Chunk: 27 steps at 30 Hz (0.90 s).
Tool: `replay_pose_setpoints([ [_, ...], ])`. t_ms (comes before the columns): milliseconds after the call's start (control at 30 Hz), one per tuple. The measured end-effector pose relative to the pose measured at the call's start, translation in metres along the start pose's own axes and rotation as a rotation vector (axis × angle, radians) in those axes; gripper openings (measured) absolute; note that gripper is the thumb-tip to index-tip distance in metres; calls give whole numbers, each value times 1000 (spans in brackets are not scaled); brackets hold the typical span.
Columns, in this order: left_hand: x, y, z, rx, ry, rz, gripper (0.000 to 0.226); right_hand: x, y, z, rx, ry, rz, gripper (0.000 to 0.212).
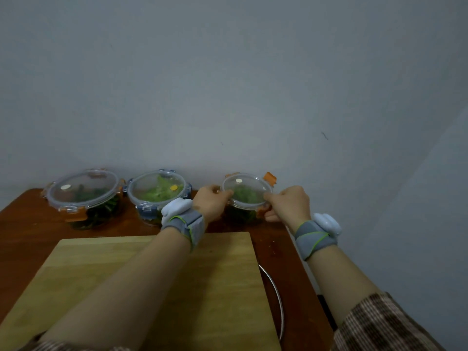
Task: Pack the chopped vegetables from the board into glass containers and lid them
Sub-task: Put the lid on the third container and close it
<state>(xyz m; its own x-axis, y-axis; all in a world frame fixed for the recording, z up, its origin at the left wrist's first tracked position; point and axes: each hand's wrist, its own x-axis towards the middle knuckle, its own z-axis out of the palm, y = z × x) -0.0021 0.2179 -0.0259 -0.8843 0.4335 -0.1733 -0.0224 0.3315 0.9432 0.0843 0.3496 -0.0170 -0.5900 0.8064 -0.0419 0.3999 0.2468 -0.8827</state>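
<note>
3 glass containers of chopped greens line the back of the bench, and the last of them is getting its lid. The left grip and the right grip hold opposite sides of the small container, which sits directly between them. Their fingers curl over the rim of its clear lid, and the right thumb looks tucked under the edge. 2 orange clasps beyond the fingertips stand raised and unlatched. Just left of the left grip stands the blue-clasped container, lidded, and further left the large orange-clasped container, also lidded. The cutting board, nearer the person than both grips, shows no vegetables, so the packing looks all but finished. The risks lie in the closing. Pressing 1 side down while the far clasps are up could tip the lid and leave a poor seal, and a stray leaf caught on the rim would do the same. A hard push could slide the glass toward the bench edge just right of the right grip. A curved metal rim shows beside the board, below the right forearm
</note>
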Motion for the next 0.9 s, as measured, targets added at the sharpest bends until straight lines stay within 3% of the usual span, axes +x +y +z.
replay_pose_setpoints([
  [167, 9, 1, 1, 167, 128, 72, 39, -21, -3, -6, -92, -195, -43, 33],
  [233, 8, 3, 3, 313, 172, 95, 43, -16, -3, -14, -351, -65, -237, 36],
  [300, 6, 4, 5, 453, 242, 148, 46, -10, -2, -19, -504, 145, -455, 25],
  [400, 6, 1, 7, 554, 288, 227, 40, -6, 2, -11, -732, 165, -631, 24],
  [500, 8, -3, 9, 540, 310, 210, 32, -3, 7, -3, -890, 126, -531, 38],
  [633, 4, -2, 9, 519, 321, 202, 36, 4, 6, -4, -725, 73, -336, 40],
  [900, 4, 0, 10, 529, 330, 161, 37, 11, 6, -1, -491, 19, -264, 31],
])
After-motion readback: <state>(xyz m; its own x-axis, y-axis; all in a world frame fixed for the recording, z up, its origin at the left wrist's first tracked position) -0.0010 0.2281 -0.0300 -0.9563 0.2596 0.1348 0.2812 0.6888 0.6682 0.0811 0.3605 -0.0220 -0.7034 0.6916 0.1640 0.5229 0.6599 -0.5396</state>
